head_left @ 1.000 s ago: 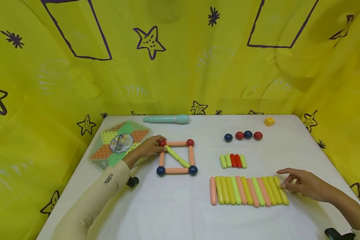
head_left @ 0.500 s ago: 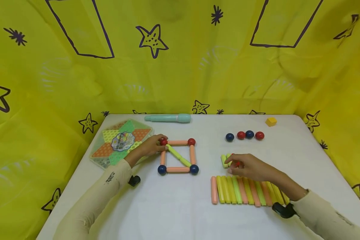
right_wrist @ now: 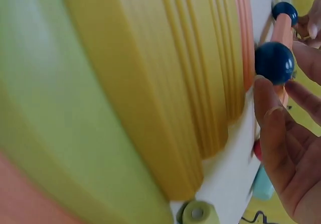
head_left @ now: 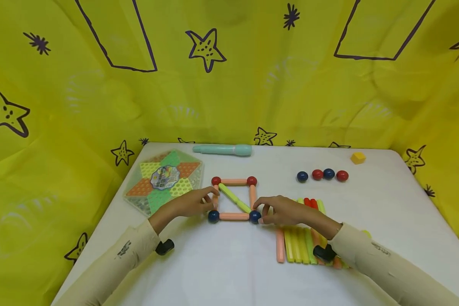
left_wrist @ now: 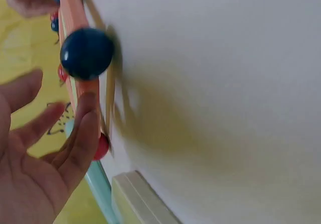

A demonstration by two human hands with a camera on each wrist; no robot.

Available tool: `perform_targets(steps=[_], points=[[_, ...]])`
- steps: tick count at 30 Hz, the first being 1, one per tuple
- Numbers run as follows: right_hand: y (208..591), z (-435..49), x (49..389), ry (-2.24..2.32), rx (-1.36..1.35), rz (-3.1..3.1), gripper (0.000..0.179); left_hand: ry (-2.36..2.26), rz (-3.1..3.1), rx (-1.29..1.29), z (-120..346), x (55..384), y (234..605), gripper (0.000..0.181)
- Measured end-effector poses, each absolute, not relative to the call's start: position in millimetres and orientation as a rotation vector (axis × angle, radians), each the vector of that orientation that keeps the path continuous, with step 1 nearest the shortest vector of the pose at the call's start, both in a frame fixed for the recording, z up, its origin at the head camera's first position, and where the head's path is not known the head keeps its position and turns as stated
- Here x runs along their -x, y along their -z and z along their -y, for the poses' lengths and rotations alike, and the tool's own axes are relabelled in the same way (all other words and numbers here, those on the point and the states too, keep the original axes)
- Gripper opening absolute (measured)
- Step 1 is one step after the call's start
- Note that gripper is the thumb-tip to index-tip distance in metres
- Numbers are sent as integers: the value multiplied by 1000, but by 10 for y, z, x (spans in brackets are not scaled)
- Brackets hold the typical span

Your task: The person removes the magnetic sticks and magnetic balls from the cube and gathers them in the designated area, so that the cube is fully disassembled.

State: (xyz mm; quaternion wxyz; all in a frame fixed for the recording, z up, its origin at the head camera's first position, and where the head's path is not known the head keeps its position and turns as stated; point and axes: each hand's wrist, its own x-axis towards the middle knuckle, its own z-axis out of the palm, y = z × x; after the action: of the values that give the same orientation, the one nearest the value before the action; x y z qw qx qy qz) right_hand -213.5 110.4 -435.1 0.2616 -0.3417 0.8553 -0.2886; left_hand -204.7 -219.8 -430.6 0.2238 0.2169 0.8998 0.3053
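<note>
A square of pink sticks [head_left: 234, 216] lies on the white table, with red balls [head_left: 251, 181] at its far corners and blue balls at its near ones. Two yellow-green sticks [head_left: 229, 194] run diagonally inside it. My left hand [head_left: 194, 203] is at the left side, fingertips against the pink stick just beyond the left blue ball [left_wrist: 86, 53], thumb held apart. My right hand [head_left: 284, 211] reaches the near right corner, its loosely bent fingers spread about the right blue ball [right_wrist: 274, 62]; a fingertip seems to touch it.
Long sticks [head_left: 297, 245] lie in a row under my right forearm, with short red and green sticks [head_left: 320, 205] beyond. Several loose balls [head_left: 329, 173] and a yellow cube [head_left: 358, 158] sit farther back. A hexagonal star-patterned box [head_left: 164, 177] and a teal tube [head_left: 223, 149] lie left and behind.
My right hand has swept left from the row of long sticks, past the short sticks, to the square's corner. My left hand has slid from the far red ball towards the near blue one.
</note>
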Motion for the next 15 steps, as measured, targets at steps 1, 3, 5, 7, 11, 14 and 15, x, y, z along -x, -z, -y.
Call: perform_targets(steps=[1,3,5,7,11,14,15], points=[[4354,-1086,2137,772,922,-2311,36,-826,-2462,-620,2192,2007,4307,38],[4373,-1051,2150,757,923,-2312,36,-805,-2427,-669,2186,1952,4331,36],[4394,-1020,2165,740,931,-2324,34,-791,-2418,-692,2179,1920,4360,36],[4413,-972,2164,721,933,-2355,33,-781,-2430,-699,2176,1901,4394,37],[4434,-876,2123,665,913,-2465,35,-801,-2466,-703,2160,1895,4450,38],[4438,-822,2093,634,910,-2524,36,-808,-2479,-711,2162,1907,4487,38],[4438,-812,2089,631,915,-2530,35,-804,-2482,-710,2167,1910,4494,38]])
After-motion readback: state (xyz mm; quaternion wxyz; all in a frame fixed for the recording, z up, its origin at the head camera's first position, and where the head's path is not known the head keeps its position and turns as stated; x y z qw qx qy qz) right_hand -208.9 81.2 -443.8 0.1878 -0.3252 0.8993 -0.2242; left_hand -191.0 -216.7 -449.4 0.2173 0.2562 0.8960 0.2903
